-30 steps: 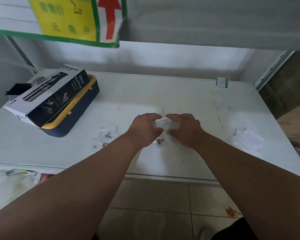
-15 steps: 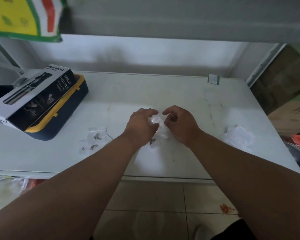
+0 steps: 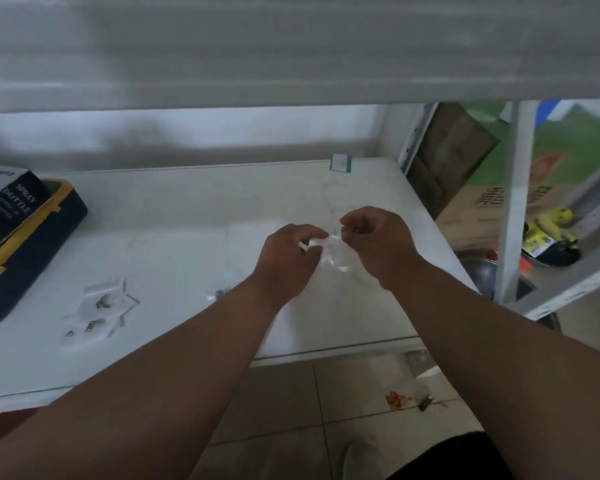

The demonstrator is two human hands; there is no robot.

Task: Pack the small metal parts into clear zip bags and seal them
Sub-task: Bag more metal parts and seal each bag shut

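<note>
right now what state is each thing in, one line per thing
clear zip bag: held up between both hands, crumpled, seal state unclear
left hand: pinching the bag's left edge
right hand: pinching the bag's right edge
filled bags: lying flat on table
spray bottle box: closed, atop navy case

Head cam, my view: two bare arms, no sleeves.
Left hand (image 3: 286, 258) & right hand (image 3: 378, 242): no gloves, rings or watch that I can make out, wrists bare, forearms uncovered all the way to frame edge. Bit of black clothing (image 3: 454, 457) at bottom right, blurry, can't tell which garment. Fingers partly hidden from me, nails not visible.
</note>
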